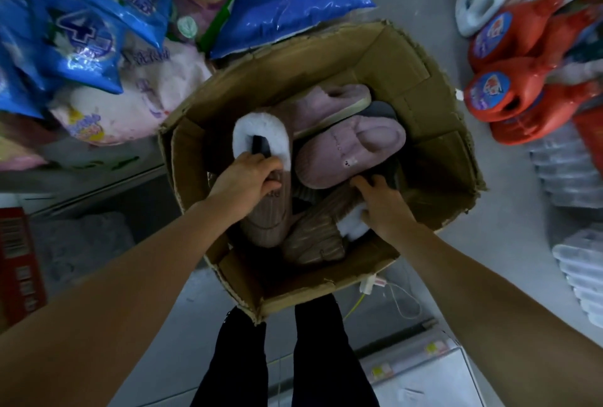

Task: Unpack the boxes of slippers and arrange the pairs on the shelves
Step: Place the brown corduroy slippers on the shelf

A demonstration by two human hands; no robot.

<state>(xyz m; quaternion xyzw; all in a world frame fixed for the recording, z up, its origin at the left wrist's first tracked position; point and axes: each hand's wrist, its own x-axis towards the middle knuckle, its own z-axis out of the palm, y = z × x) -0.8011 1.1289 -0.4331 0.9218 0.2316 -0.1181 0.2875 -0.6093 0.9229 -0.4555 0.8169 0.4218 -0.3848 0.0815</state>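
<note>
An open cardboard box [434, 158] stands on the floor below me, with several plush slippers inside. My left hand [248, 178] grips a brown slipper with white fleece lining [261, 142] at its opening. My right hand [381, 204] curls round a second brown ribbed slipper [313, 237] at its white-lined edge. Two pink slippers [349, 152] lie further back in the box, one on its side [329, 106]. A dark grey slipper [381, 111] shows partly beneath them.
Blue, green and pink detergent bags [85, 38] pile at the left and top. Red detergent jugs [509, 90] and a white one [483, 5] stand at the right, with clear plastic containers [574, 171] below them. A white plug and cable [372, 284] lie by the box. My legs [280, 357] are under it.
</note>
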